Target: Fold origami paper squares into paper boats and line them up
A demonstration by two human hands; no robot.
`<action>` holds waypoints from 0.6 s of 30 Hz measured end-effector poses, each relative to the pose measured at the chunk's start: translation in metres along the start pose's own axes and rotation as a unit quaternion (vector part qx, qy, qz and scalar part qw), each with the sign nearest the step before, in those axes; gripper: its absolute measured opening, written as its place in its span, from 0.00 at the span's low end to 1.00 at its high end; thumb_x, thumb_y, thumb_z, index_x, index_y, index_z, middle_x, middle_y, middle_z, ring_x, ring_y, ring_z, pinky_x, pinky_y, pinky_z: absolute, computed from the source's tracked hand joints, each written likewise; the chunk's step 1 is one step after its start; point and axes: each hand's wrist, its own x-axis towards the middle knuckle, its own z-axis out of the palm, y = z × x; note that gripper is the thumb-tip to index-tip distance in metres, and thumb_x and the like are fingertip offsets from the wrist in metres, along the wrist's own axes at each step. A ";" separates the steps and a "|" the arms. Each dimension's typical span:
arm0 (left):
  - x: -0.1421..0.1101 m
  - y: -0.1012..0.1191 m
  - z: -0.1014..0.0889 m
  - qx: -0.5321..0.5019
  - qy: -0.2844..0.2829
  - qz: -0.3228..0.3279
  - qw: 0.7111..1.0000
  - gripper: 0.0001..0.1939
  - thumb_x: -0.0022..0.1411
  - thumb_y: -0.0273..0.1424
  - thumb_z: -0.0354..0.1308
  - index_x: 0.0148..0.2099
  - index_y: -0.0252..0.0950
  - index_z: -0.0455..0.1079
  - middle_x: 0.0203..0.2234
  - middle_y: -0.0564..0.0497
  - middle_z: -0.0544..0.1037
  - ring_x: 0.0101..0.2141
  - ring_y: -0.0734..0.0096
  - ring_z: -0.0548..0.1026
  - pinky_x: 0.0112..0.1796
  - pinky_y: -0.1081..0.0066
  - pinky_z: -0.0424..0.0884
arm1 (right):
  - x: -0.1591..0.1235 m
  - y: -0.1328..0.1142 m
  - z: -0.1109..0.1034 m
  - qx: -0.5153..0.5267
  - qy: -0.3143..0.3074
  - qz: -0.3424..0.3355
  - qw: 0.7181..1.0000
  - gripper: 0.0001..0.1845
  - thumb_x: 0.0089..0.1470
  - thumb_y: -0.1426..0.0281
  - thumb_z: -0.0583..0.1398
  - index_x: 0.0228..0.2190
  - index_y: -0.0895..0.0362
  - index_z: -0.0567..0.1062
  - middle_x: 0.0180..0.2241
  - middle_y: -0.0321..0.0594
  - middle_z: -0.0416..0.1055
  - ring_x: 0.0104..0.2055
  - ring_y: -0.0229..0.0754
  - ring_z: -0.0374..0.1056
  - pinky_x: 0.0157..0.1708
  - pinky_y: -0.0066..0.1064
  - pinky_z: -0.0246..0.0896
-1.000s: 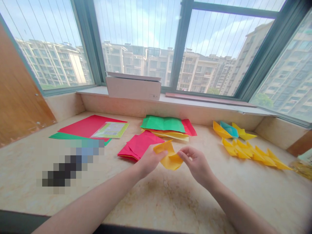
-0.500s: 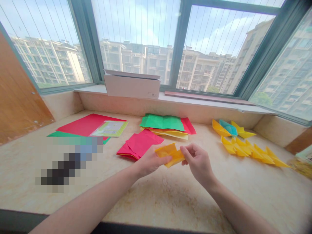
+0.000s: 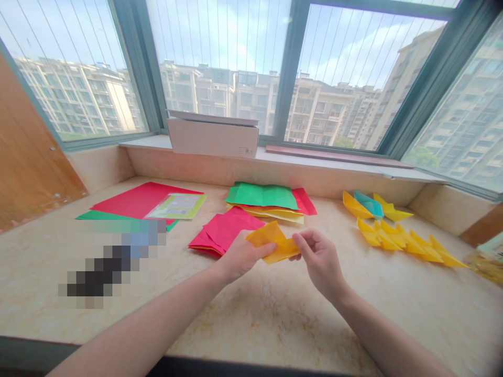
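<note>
Yellow folded paper (image 3: 272, 242) above marble-look counter (image 3: 251, 319), pinched both sides: L hand (image 3: 240, 256), R hand (image 3: 320, 259) fingers clamped on it. Red folded sheets (image 3: 226, 230) just behind L hand. White box (image 3: 212, 137) on sill (image 3: 326, 165), bldgs outside window.

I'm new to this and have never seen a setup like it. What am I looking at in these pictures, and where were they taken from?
There is no robot here: these are a person's bare hands. Every picture comes from one camera worn on the head, looking forward and down. The left hand and right hand hold a folded yellow paper between them. Below lies a stone-patterned counter. To the left are a flat red sheet and a clear packet; nearer the middle, folded pink-red papers and a creased green sheet. To the right sit yellow and teal folded paper shapes. A pixelated patch hides something at left.
</note>
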 end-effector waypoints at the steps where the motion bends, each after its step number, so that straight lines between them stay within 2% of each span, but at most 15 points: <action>1: 0.000 0.000 0.000 0.001 0.000 -0.002 1.000 0.12 0.57 0.36 0.63 0.41 0.34 0.77 0.36 0.49 0.80 0.38 0.64 0.75 0.40 0.69 0.68 | 0.000 0.000 -0.001 -0.001 -0.001 0.000 1.000 0.17 0.56 0.55 0.64 0.29 0.58 0.73 0.24 0.38 0.76 0.22 0.36 0.71 0.22 0.26 0.65; 5: 0.000 -0.001 -0.001 0.009 -0.018 0.001 1.000 0.14 0.56 0.38 0.64 0.41 0.34 0.77 0.34 0.50 0.79 0.35 0.66 0.74 0.36 0.70 0.67 | 0.004 -0.002 -0.003 0.004 -0.008 0.017 1.000 0.18 0.55 0.54 0.64 0.29 0.58 0.73 0.24 0.38 0.76 0.21 0.36 0.71 0.21 0.26 0.63; 12: -0.001 0.004 -0.001 0.046 -0.018 0.024 0.999 0.10 0.57 0.36 0.61 0.35 0.33 0.77 0.26 0.52 0.75 0.29 0.71 0.69 0.31 0.72 0.62 | 0.012 0.003 -0.008 0.051 -0.037 0.116 0.991 0.21 0.53 0.52 0.65 0.30 0.60 0.74 0.25 0.40 0.77 0.22 0.37 0.72 0.20 0.25 0.61; 15: 0.000 0.003 -0.001 0.052 -0.014 0.037 0.998 0.11 0.58 0.36 0.60 0.34 0.32 0.76 0.25 0.52 0.74 0.27 0.72 0.68 0.29 0.73 0.61 | 0.013 0.003 -0.009 0.057 -0.041 0.129 0.989 0.21 0.53 0.52 0.65 0.30 0.60 0.74 0.24 0.40 0.77 0.22 0.37 0.72 0.20 0.24 0.60; 18: 0.002 -0.002 -0.001 0.061 0.014 0.034 0.997 0.13 0.57 0.39 0.61 0.33 0.32 0.75 0.24 0.52 0.74 0.27 0.72 0.69 0.29 0.73 0.62 | 0.013 0.002 -0.008 0.053 -0.051 0.116 0.990 0.21 0.54 0.52 0.64 0.28 0.59 0.73 0.23 0.39 0.76 0.22 0.37 0.71 0.20 0.24 0.59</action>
